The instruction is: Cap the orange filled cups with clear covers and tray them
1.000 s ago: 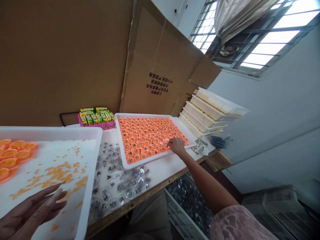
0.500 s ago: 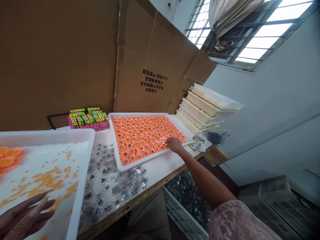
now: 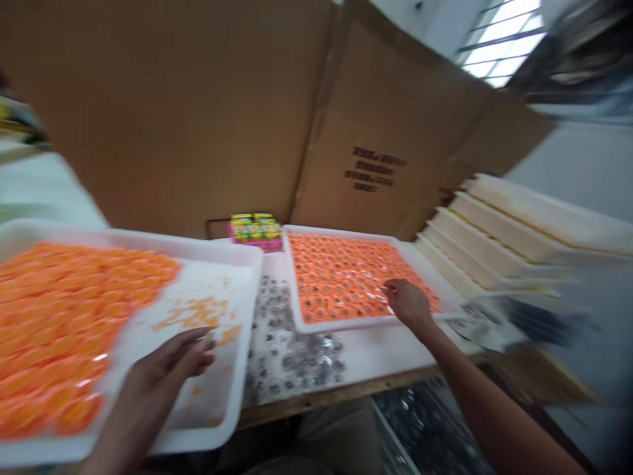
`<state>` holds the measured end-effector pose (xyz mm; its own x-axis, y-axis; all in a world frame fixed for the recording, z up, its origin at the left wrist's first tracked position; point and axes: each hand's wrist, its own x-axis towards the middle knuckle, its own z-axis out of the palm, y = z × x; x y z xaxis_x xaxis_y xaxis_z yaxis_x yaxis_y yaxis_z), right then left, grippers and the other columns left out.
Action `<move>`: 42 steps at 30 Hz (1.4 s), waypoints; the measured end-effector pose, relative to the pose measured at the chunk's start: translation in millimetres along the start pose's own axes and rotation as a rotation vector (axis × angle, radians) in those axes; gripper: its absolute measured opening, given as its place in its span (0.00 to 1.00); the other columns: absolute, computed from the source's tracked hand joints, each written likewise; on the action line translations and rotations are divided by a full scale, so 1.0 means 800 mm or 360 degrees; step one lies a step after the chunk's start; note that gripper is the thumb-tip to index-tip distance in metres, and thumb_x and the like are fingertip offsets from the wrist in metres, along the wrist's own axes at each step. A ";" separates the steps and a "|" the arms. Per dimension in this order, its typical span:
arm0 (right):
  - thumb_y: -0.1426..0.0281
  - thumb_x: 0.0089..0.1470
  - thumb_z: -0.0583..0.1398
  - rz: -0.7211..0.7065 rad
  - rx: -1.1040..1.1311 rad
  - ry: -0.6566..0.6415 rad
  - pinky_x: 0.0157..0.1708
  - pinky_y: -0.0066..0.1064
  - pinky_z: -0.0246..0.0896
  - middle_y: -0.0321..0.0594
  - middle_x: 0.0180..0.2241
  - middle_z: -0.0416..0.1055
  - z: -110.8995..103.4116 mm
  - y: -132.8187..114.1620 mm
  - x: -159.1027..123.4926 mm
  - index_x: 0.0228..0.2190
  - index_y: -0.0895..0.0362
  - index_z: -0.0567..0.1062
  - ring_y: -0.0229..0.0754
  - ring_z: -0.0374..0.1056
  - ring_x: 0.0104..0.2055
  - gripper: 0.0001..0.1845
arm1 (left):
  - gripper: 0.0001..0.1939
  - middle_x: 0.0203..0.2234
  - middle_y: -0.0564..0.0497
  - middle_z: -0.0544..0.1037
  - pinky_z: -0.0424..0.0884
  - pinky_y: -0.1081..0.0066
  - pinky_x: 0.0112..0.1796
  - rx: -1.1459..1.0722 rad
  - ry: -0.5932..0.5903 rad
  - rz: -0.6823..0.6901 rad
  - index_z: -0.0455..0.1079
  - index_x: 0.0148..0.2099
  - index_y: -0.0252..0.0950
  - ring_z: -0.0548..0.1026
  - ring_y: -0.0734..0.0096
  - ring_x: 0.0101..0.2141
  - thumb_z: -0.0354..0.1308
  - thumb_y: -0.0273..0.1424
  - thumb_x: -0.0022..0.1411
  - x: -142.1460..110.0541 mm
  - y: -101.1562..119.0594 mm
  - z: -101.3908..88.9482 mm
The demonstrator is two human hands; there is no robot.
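Note:
My right hand is over the near right part of a white tray packed with orange cups. Its thumb and fingers are pinched together at the cups; whatever is between them is too small and blurred to name. Dark printed pictures show on these cups. My left hand hovers above a second white tray, fingers drawn together around something I cannot make out. More orange cups fill the left of that tray, and loose orange-yellow bits lie scattered beside them.
Clear discs with dark prints lie on the table between the trays. Behind are a pink basket of small yellow-green boxes and a cardboard wall. Stacked white trays stand right; a crate of clear pieces is below.
The view has swung left, bringing the left tray's orange cups into sight. My left hand has reached forward over the tray, its fingers closer together. My right hand stays at the right tray.

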<state>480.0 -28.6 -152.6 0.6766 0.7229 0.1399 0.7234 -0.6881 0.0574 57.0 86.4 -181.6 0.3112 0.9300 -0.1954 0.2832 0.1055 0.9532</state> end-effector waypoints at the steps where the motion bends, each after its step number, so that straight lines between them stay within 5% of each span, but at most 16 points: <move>1: 0.68 0.54 0.56 -0.0132 0.0181 0.0117 0.38 0.35 0.62 0.47 0.37 0.75 -0.003 -0.021 0.001 0.38 0.58 0.76 0.47 0.71 0.39 0.12 | 0.24 0.33 0.46 0.80 0.73 0.66 0.34 -0.0070 -0.0023 -0.0007 0.72 0.42 0.36 0.78 0.58 0.32 0.60 0.48 0.48 -0.002 0.003 -0.001; 4: 0.65 0.53 0.57 -0.0648 0.0812 0.0244 0.36 0.32 0.63 0.42 0.36 0.75 -0.014 -0.116 -0.004 0.34 0.56 0.76 0.42 0.70 0.34 0.10 | 0.19 0.27 0.48 0.78 0.71 0.69 0.32 -0.0196 -0.0103 0.0047 0.72 0.37 0.35 0.76 0.63 0.30 0.58 0.45 0.52 -0.003 0.011 0.000; 9: 0.71 0.54 0.58 -0.1508 0.1283 -0.0058 0.39 0.28 0.62 0.39 0.35 0.73 -0.016 -0.328 -0.032 0.34 0.57 0.76 0.37 0.69 0.36 0.07 | 0.16 0.20 0.52 0.72 0.65 0.73 0.28 -0.0289 -0.0183 0.0146 0.69 0.29 0.35 0.71 0.70 0.25 0.56 0.44 0.56 -0.010 0.011 0.002; 14: 0.72 0.55 0.57 -0.1699 0.0863 -0.0297 0.43 0.27 0.59 0.39 0.42 0.69 0.015 -0.498 -0.021 0.43 0.55 0.72 0.37 0.67 0.39 0.13 | 0.19 0.21 0.50 0.72 0.62 0.72 0.26 -0.0297 -0.0167 0.0189 0.68 0.28 0.34 0.69 0.70 0.24 0.53 0.46 0.57 -0.010 0.002 0.001; 18: 0.74 0.51 0.58 -0.1728 0.0651 -0.0353 0.42 0.31 0.58 0.41 0.41 0.66 0.038 -0.563 -0.006 0.44 0.53 0.71 0.42 0.65 0.42 0.16 | 0.19 0.19 0.50 0.72 0.61 0.72 0.25 -0.0335 -0.0156 0.0154 0.67 0.27 0.35 0.69 0.69 0.22 0.51 0.46 0.58 -0.005 -0.002 0.002; 24: 0.69 0.50 0.60 -0.1822 0.0502 -0.0378 0.42 0.33 0.55 0.41 0.41 0.64 0.051 -0.559 -0.003 0.39 0.54 0.70 0.46 0.61 0.47 0.12 | 0.19 0.18 0.51 0.70 0.60 0.72 0.24 -0.0383 -0.0182 0.0135 0.67 0.26 0.36 0.68 0.69 0.22 0.51 0.46 0.57 -0.004 0.000 0.001; 29: 0.69 0.48 0.61 -0.1889 0.0494 -0.0431 0.37 0.30 0.56 0.38 0.34 0.67 0.045 -0.530 -0.008 0.34 0.56 0.70 0.42 0.63 0.37 0.09 | 0.18 0.18 0.51 0.71 0.63 0.72 0.25 -0.0402 -0.0124 0.0140 0.68 0.27 0.36 0.70 0.68 0.23 0.51 0.45 0.58 -0.003 -0.001 -0.001; 33: 0.73 0.47 0.59 -0.1891 0.0607 -0.0384 0.37 0.29 0.57 0.38 0.37 0.68 0.024 -0.495 -0.022 0.41 0.57 0.66 0.40 0.64 0.37 0.17 | 0.13 0.25 0.51 0.74 0.67 0.70 0.31 -0.0579 0.0239 0.0074 0.69 0.36 0.37 0.73 0.66 0.29 0.51 0.41 0.59 0.004 -0.010 -0.006; 38: 0.75 0.48 0.58 -0.2022 0.1132 -0.0218 0.41 0.32 0.60 0.41 0.41 0.68 -0.014 -0.426 -0.065 0.46 0.55 0.62 0.41 0.64 0.41 0.22 | 0.20 0.49 0.47 0.71 0.67 0.68 0.43 -0.0841 0.0745 0.0075 0.65 0.51 0.41 0.71 0.64 0.44 0.57 0.37 0.56 0.013 -0.020 -0.013; 42: 0.75 0.49 0.60 -0.2000 0.1505 -0.0255 0.42 0.33 0.62 0.40 0.41 0.69 -0.028 -0.380 -0.100 0.48 0.54 0.62 0.40 0.65 0.40 0.24 | 0.21 0.52 0.45 0.69 0.67 0.67 0.46 -0.1263 0.0492 -0.0016 0.67 0.52 0.38 0.71 0.64 0.47 0.59 0.37 0.55 0.012 -0.009 -0.014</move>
<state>202.8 121.0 -159.1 -0.4337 0.8196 0.3745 0.5903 0.5724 -0.5691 47.5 98.7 -187.9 0.0176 0.9699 -0.2428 -0.4710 0.2223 0.8537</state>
